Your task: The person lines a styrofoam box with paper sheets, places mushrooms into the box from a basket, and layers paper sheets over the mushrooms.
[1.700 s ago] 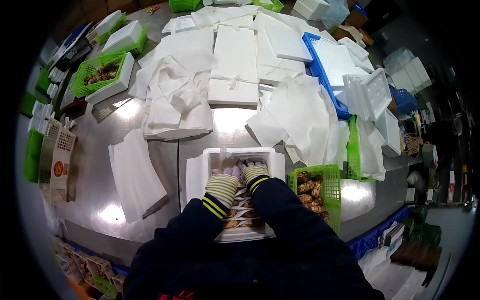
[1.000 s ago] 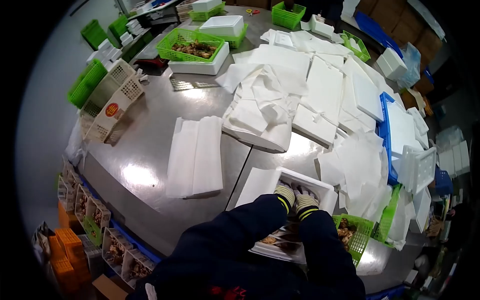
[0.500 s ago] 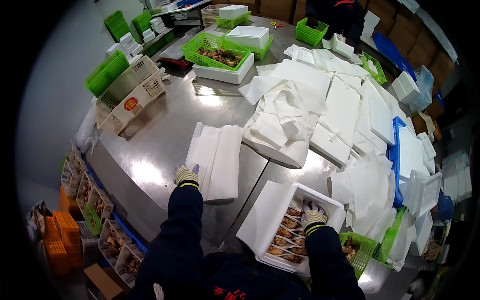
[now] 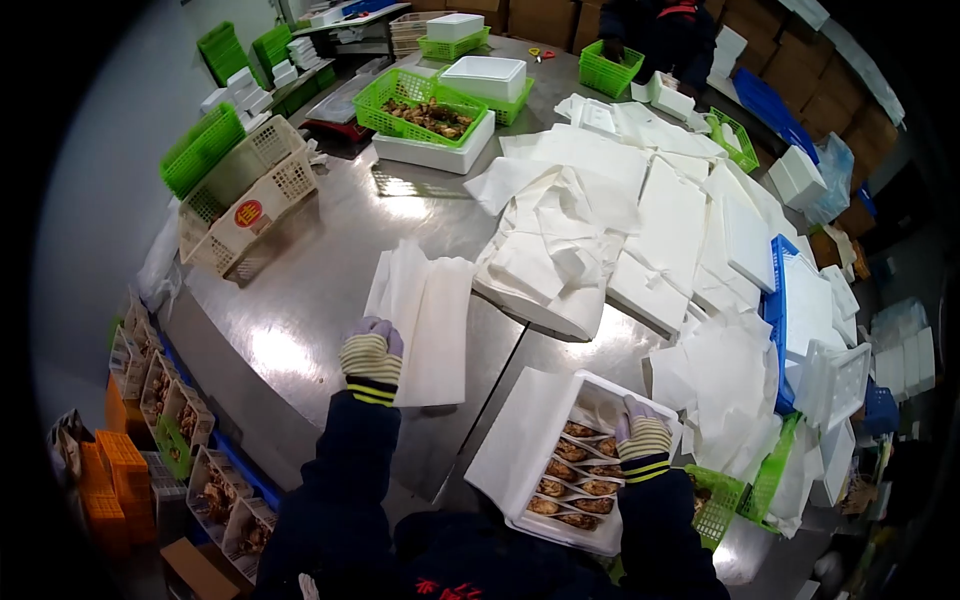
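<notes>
My left hand (image 4: 372, 357), in a striped glove with lilac fingertips, closes on the left edge of folded white paper sheets (image 4: 440, 330) lying on the steel table. The sheets lift and curl beside the fingers. My right hand (image 4: 642, 440), gloved alike, is at the right rim of a white foam box (image 4: 652, 408), fingers bent over the wall and partly hidden. Inside the box, brown lumpy pieces (image 4: 570, 450) lie in rows between white paper strips. A white paper flap (image 4: 518, 430) hangs over the box's left side.
Paper-covered foam boxes (image 4: 560, 250) and loose paper (image 4: 720, 370) spread across the right side. A green basket (image 4: 425, 110) of brown pieces rests on a foam box farther back. Pale crates (image 4: 255, 205) stand at left. Another person (image 4: 660, 40) works at the far side.
My left hand has closed on the paper's edge and raised it. My right hand has come up from inside the box to its right rim.
</notes>
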Motion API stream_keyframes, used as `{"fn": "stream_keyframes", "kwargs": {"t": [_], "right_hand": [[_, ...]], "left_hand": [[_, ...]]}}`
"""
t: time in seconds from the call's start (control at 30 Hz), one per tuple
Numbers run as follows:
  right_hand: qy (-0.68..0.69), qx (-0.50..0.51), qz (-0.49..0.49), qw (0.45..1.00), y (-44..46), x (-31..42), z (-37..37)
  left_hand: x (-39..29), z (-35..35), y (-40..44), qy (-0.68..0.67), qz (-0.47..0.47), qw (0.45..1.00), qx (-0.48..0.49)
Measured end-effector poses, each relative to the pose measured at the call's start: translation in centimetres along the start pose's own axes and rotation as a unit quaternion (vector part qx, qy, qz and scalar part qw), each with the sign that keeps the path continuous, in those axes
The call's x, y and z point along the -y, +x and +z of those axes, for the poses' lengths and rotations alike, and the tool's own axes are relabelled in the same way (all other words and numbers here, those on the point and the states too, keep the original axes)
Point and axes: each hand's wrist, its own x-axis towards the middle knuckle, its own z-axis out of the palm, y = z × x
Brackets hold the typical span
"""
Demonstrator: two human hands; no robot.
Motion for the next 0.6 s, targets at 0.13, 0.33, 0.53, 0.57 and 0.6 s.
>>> {"fn": "stream_keyframes", "kwargs": {"t": [0.13, 0.33, 0.53, 0.57, 0.6], "right_hand": [[0.423, 0.019, -0.011, 0.906, 0.5, 6.0, -0.6], [0.691, 0.1, 0.173, 0.695, 2.0, 7.5, 3.3], [0.65, 0.013, 0.126, 0.749, 0.5, 5.0, -0.6], [0.644, -0.011, 0.111, 0.757, 0.3, 4.2, -0.9], [0.637, -0.034, 0.095, 0.764, 0.1, 3.3, -1.3]], "left_hand": [[-9.8, -2.5, -2.6, -0.187, 0.102, 0.977, 0.019], [-18.5, -3.9, -5.8, -0.387, 0.254, 0.866, 0.189], [-14.1, -0.4, -7.4, -0.498, -0.067, 0.842, 0.197], [-13.3, 0.6, -7.2, -0.52, -0.111, 0.821, 0.208], [-12.6, 1.9, -7.0, -0.54, -0.156, 0.798, 0.219]]}}
